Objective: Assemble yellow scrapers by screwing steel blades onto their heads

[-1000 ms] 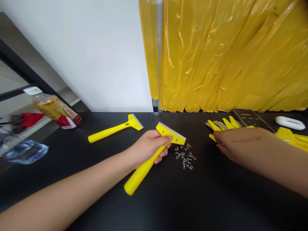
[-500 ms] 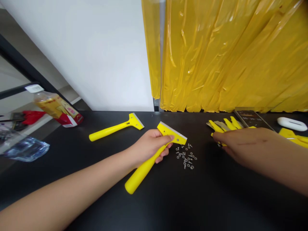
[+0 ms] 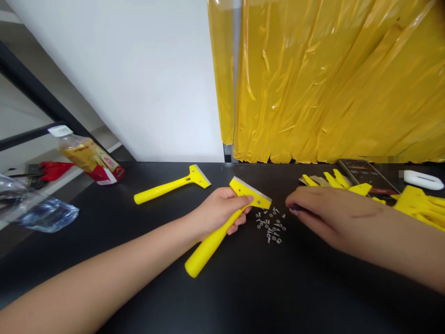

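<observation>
My left hand (image 3: 231,211) is closed round the neck of a yellow scraper (image 3: 212,246). Its thumb presses on the flat head, which has a metal blade along the far edge and screws in it. Just right of that head lies a loose scatter of small screws and nuts (image 3: 269,227). Beyond the scatter, my right hand (image 3: 318,211) hovers with thumb and fingers pinched together; a small dark spot shows at the fingertips, too unclear to name. A second yellow scraper (image 3: 167,188) lies on the black table to the left.
Yellow scraper parts (image 3: 335,178) lie behind my right hand, with more yellow pieces (image 3: 417,204) at the right. A phone (image 3: 365,174) and a white case (image 3: 422,179) sit at the back. On the left are a drink bottle (image 3: 92,157) and a clear plastic container (image 3: 45,211).
My right hand has moved left from the yellow parts toward the small screws and nuts. My left hand still grips the scraper; the view has shifted slightly.
</observation>
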A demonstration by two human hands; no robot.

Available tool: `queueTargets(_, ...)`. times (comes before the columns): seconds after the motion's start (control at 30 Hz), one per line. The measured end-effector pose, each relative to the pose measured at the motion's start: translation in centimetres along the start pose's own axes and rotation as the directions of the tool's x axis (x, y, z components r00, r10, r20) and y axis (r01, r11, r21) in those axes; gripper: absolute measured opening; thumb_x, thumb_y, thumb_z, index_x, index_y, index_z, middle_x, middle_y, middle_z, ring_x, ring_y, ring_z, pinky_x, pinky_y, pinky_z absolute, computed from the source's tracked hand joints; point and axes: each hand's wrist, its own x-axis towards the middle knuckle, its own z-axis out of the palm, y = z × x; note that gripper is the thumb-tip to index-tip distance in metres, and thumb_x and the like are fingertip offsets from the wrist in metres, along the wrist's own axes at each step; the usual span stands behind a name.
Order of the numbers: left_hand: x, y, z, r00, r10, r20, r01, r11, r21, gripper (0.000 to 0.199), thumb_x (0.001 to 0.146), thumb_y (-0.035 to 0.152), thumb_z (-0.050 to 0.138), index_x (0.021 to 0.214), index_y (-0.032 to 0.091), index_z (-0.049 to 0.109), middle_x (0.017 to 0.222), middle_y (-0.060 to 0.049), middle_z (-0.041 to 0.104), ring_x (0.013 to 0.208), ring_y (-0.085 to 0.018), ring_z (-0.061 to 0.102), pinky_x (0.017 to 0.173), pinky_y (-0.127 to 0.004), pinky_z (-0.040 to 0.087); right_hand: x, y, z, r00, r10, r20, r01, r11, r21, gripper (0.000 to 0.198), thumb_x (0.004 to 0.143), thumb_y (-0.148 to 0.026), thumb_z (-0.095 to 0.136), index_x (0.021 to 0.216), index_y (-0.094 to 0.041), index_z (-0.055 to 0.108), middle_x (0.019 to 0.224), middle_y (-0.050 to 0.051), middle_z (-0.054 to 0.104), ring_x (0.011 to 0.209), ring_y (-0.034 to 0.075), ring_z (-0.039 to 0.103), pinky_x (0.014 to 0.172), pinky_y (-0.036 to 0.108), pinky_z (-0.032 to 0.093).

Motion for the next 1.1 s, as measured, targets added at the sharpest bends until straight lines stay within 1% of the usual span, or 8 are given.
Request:
queueTargets(0.07, 0.1, 0.0, 0.0, 1.000, -0.001, 0.002, 0.001, 1.000, 0.004, 0.037, 0.103, 0.039, 0.066, 0.073, 0.018, 0.060, 0.051, 0.003, 0.055, 0.036, -0.008, 0.046, 0.037, -0.018, 0.036, 0.7, -1.2, -1.5, 1.000, 0.021, 0.016, -0.022, 0.994, 0.106, 0.019, 0.108, -0.022, 0.053, 0.112, -0.028, 0.071, 0.102, 0.006, 0.075, 0.090, 0.025, 0.074, 0.075, 0.039, 0.059)
queueTargets(0.13, 0.1, -0.1, 0.0, 1.000, -0.003, -0.002, 0.003, 1.000, 0.005, 0.037, 0.102, 0.039, 0.066, 0.072, 0.018, 0.060, 0.050, 0.003, 0.053, 0.036, -0.008, 0.046, 0.038, -0.018, 0.036, 0.8, -2.1, -2.7, 0.997, 0.028, -0.074, -0.017, 0.990, 0.139, 0.019, 0.109, -0.028, 0.055, 0.122, -0.030, 0.069, 0.108, 0.008, 0.073, 0.099, 0.027, 0.073, 0.078, 0.040, 0.058)
queueTargets(0.23, 0.1, -0.1, 0.0, 1.000, -0.013, 0.000, 0.013, 1.000, -0.001, 0.038, 0.102, 0.040, 0.067, 0.072, 0.018, 0.060, 0.050, 0.004, 0.051, 0.036, -0.007, 0.045, 0.038, -0.018, 0.036, 0.4, -3.2, -3.4, 0.977, 0.047, -0.207, -0.015, 0.988, 0.152, 0.015, 0.108, -0.026, 0.059, 0.120, -0.032, 0.066, 0.104, 0.004, 0.075, 0.089, 0.025, 0.073, 0.071, 0.039, 0.055)
queueTargets(0.37, 0.1, -0.1, -0.1, 0.999, -0.033, 0.020, 0.033, 0.999, -0.023, 0.038, 0.102, 0.041, 0.068, 0.073, 0.018, 0.060, 0.050, 0.004, 0.051, 0.036, -0.007, 0.044, 0.037, -0.018, 0.036, 0.2, -3.7, -2.8, 0.958, 0.021, -0.285, 0.025, 0.987, 0.160, 0.014, 0.106, -0.017, 0.060, 0.109, -0.031, 0.061, 0.096, 0.001, 0.076, 0.080, 0.023, 0.073, 0.071, 0.038, 0.055)
queueTargets(0.5, 0.1, -0.1, -0.1, 0.999, -0.025, 0.035, 0.026, 0.999, -0.026, 0.037, 0.103, 0.039, 0.067, 0.073, 0.018, 0.059, 0.050, 0.004, 0.051, 0.036, -0.007, 0.044, 0.037, -0.017, 0.035, 0.5, -3.4, -2.0, 0.963, 0.002, -0.271, 0.038, 0.989, 0.144, 0.013, 0.109, -0.018, 0.055, 0.109, -0.030, 0.059, 0.095, 0.002, 0.076, 0.085, 0.024, 0.072, 0.080, 0.039, 0.056)
queueTargets(0.77, 0.1, 0.1, -0.1, 0.999, -0.034, 0.036, 0.035, 0.999, -0.023, 0.037, 0.104, 0.038, 0.065, 0.074, 0.018, 0.059, 0.050, 0.004, 0.051, 0.036, -0.007, 0.044, 0.036, -0.016, 0.035, 0.7, -3.0, -1.1, 0.979, -0.024, -0.202, 0.068, 0.975, 0.213, 0.008, 0.111, -0.020, 0.054, 0.111, -0.025, 0.061, 0.096, 0.001, 0.076, 0.085, 0.018, 0.072, 0.080, 0.034, 0.053)
queueTargets(1.0, 0.0, 0.0, -0.2, 0.998, -0.024, 0.051, 0.024, 1.000, -0.007, 0.037, 0.103, 0.040, 0.065, 0.074, 0.018, 0.060, 0.051, 0.004, 0.051, 0.037, -0.007, 0.045, 0.037, -0.016, 0.035, 0.8, -2.8, -0.9, 0.982, 0.014, -0.186, 0.033, 0.969, 0.246, 0.010, 0.110, -0.019, 0.055, 0.111, -0.026, 0.062, 0.099, 0.000, 0.075, 0.085, 0.018, 0.072, 0.080, 0.033, 0.053)
queueTargets(1.1, 0.1, -0.1, -0.3, 0.999, -0.030, 0.044, 0.030, 1.000, 0.002, 0.037, 0.103, 0.040, 0.065, 0.075, 0.018, 0.060, 0.050, 0.004, 0.051, 0.036, -0.007, 0.044, 0.037, -0.016, 0.035, 0.6, -2.7, -0.8, 0.982, 0.019, -0.189, 0.021, 0.978, 0.208, 0.011, 0.111, -0.019, 0.055, 0.114, -0.026, 0.062, 0.100, 0.001, 0.076, 0.087, 0.020, 0.073, 0.081, 0.034, 0.053)
